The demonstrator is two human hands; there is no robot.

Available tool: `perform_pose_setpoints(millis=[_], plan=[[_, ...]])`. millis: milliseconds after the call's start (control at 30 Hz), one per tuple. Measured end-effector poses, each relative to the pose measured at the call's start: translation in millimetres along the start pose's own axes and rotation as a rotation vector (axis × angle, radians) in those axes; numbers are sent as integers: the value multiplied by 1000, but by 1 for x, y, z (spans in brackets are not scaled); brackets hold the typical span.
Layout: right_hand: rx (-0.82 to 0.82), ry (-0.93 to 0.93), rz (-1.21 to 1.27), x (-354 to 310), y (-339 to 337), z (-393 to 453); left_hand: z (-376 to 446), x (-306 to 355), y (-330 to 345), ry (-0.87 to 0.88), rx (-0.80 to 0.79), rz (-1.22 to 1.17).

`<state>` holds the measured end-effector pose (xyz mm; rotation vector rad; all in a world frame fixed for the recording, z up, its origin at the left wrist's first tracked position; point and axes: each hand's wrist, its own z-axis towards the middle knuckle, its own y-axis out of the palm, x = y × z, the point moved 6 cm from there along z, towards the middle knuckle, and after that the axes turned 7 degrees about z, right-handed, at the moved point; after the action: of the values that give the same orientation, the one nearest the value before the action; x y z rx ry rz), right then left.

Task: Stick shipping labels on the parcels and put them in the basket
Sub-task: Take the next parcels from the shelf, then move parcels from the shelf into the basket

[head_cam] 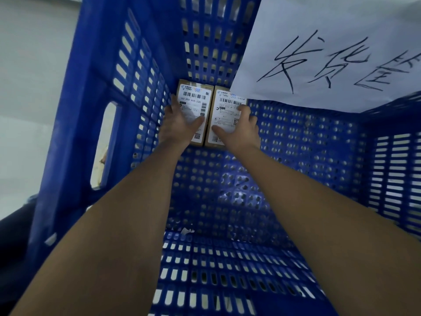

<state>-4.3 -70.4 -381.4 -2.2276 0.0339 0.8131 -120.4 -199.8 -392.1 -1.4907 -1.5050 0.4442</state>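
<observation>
Both hands [180,126] in basket [75,133], each gripping labelled parcel [193,99].

Paper sign [337,49]: white sheet with large black handwritten characters, at the upper right; its lower edge runs across the top of a blue slotted wall.
Paper scrap [187,230]: small torn white piece, lying at the foot of the near blue wall.
Tape scrap [50,238]: small pale strip stuck on the outer blue frame, lower left.
Floor [34,65]: pale grey surface, seen at the left.
Dark object [11,236]: unclear shape at the lower left edge; cannot tell what it is.
</observation>
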Motion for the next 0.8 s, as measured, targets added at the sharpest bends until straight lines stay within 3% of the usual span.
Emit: perform_pose_setpoints(millis=[233,533,800], plan=[[-56,-100,-300,-7,-13,-20,-21,16,-14,17,51,176],[-41,-211,-375,-22,-67,-64,-73,47,-49,110,-23,363],[76,-349,-475,-65,-133,-112,-127,103,-116,251,124,428]])
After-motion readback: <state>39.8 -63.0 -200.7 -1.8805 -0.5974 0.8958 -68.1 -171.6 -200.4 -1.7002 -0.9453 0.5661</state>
